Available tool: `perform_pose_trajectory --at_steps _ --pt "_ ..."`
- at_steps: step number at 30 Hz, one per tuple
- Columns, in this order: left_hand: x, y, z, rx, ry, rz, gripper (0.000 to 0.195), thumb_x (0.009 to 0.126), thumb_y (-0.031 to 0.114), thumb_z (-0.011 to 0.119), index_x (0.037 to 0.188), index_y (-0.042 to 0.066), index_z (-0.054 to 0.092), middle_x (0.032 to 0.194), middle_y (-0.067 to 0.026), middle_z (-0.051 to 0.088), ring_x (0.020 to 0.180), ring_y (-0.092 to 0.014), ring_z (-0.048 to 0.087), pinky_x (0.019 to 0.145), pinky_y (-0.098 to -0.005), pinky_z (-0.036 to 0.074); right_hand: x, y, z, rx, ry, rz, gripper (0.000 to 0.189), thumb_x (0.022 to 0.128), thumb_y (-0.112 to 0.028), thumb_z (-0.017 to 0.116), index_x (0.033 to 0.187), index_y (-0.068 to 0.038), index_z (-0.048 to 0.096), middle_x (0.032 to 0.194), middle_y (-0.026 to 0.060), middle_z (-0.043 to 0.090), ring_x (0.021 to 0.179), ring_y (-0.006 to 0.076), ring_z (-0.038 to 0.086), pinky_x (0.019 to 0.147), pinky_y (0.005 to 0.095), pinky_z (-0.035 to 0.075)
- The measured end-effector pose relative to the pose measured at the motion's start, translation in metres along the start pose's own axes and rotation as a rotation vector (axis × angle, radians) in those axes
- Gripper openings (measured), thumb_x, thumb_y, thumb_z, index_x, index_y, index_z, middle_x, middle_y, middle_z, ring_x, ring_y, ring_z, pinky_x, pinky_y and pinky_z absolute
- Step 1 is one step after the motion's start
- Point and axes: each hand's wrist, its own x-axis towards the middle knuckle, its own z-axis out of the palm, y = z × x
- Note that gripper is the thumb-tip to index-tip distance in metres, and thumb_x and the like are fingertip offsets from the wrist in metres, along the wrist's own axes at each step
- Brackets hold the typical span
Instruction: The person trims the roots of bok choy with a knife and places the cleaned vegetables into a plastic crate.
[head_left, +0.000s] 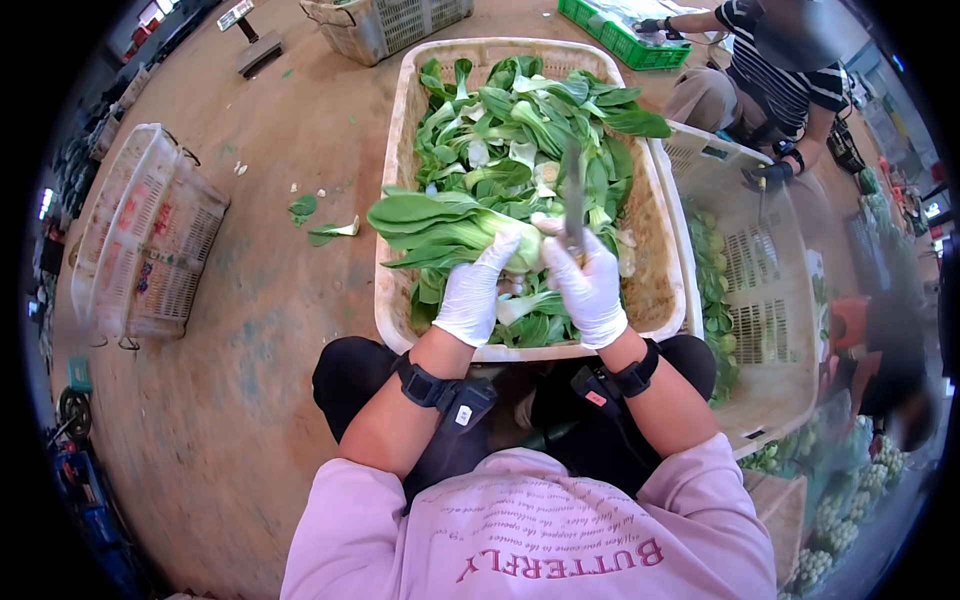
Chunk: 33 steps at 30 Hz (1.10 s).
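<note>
My left hand (478, 289), in a white glove, grips a head of bok choy (457, 227) near its pale base, with the leaves pointing left. A knife (574, 196) is in my gloved right hand (585, 281), its blurred blade standing up away from me. The fingers of that hand are at the base of the bok choy. Below both hands is a white plastic crate (391, 157) with loose bok choy leaves and trimmings (517, 120). My right fingers partly hide the knife's handle.
Right of my crate, another crate (757, 292) holds trimmed bok choy (712, 300). A co-worker (780, 82) with a knife sits beyond it. Stacked crates (150, 232) stand at left, a platform scale (259, 52) and a green crate (637, 52) farther off. Leaf scraps (334, 231) dot the floor.
</note>
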Motion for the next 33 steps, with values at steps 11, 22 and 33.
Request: perform_pose_trajectory --at_steps 11,22,33 --pt "0.009 0.000 0.001 0.777 -0.074 0.774 0.054 0.073 0.011 0.068 0.124 0.005 0.050 0.119 -0.0140 0.053 0.107 -0.027 0.051 0.091 -0.0349 0.043 0.005 -0.012 -0.013 0.481 -0.263 0.411 0.043 0.096 -0.037 0.047 0.130 -0.011 0.045 0.119 0.0031 0.053 0.105 0.0142 0.053 0.089 0.0293 0.045" --pt "-0.023 0.024 0.022 -0.052 -0.077 0.145 0.041 0.096 0.029 0.047 0.129 0.005 0.049 0.112 -0.0037 0.055 0.103 -0.015 0.052 0.094 -0.0306 0.041 0.014 -0.058 -0.070 0.622 -0.035 -0.051 0.064 0.081 -0.012 0.063 0.138 -0.006 0.036 0.133 0.0110 0.049 0.112 0.0174 0.054 0.086 0.0269 0.047" --pt "-0.009 0.004 0.051 0.561 -0.214 0.107 0.042 0.092 0.031 0.055 0.126 0.006 0.052 0.095 -0.0033 0.064 0.085 -0.010 0.059 0.072 -0.0227 0.045 -0.124 -0.039 -0.259 0.418 0.606 -0.216 0.070 0.078 -0.007 0.062 0.141 -0.003 0.031 0.133 0.0143 0.050 0.114 0.0192 0.053 0.094 0.0310 0.044"
